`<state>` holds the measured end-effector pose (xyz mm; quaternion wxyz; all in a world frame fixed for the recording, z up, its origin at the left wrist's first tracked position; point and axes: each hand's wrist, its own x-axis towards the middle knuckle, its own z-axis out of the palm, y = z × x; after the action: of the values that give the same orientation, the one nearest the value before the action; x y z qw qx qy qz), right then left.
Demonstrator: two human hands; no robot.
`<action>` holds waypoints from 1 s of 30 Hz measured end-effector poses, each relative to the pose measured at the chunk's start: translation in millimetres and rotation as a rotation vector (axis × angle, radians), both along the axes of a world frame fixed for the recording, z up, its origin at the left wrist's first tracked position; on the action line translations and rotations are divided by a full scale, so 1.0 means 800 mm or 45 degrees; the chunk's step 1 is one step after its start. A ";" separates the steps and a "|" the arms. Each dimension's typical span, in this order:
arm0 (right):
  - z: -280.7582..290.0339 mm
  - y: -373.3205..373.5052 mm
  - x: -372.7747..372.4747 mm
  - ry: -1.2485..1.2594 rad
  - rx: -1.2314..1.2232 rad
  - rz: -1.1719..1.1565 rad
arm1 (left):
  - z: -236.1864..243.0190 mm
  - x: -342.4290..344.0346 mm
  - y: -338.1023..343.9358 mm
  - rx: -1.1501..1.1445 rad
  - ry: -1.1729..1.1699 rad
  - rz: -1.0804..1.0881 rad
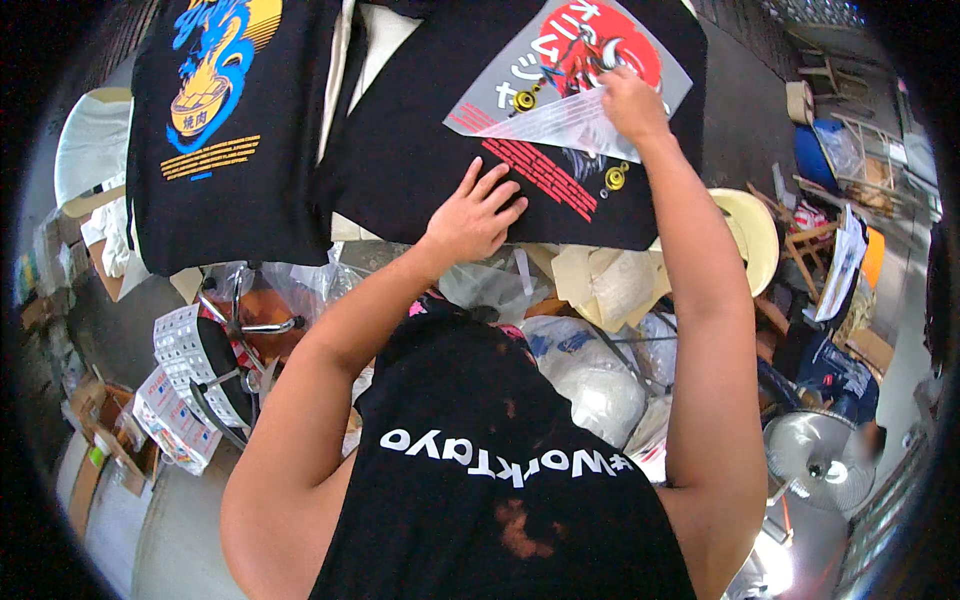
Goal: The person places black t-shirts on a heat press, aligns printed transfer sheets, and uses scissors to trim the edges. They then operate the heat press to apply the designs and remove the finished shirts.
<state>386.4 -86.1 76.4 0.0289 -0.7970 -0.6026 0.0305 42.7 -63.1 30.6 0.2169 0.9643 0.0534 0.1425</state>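
Note:
A black shirt [400,160] with a red printed design lies flat in front of me. Over the print sits a clear transfer film [560,118], its lower right corner lifted and folded back toward the upper left. My right hand [633,104] is closed on the folded part of this film, over the red circle of the design. Below the fold, rows of red print [540,180] and part of the figure show on the cloth. My left hand [478,212] rests on the shirt with its fingers spread, left of the red rows, near the shirt's close edge.
Another black shirt [230,225] with a blue and yellow print lies to the left. Plastic bags [590,385] and cardboard lie below the work surface. A pale chair [95,150] stands left, a yellow seat [750,240] right. A fan [820,460] and another person [835,380] are lower right.

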 end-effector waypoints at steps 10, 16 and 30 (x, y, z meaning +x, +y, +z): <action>-0.022 0.028 0.077 -0.032 0.051 -0.253 | -0.001 0.001 0.002 -0.063 0.038 0.009; 0.018 -0.027 0.158 -0.235 0.085 -0.611 | -0.004 -0.001 0.000 -0.093 0.048 0.034; 0.064 -0.260 0.254 1.344 0.833 -1.513 | 0.000 0.176 0.090 0.137 0.225 0.329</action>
<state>590.0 -294.4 127.4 0.5448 -0.8134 0.0286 0.2016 183.3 9.1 30.8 0.1394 0.9683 0.1882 0.0865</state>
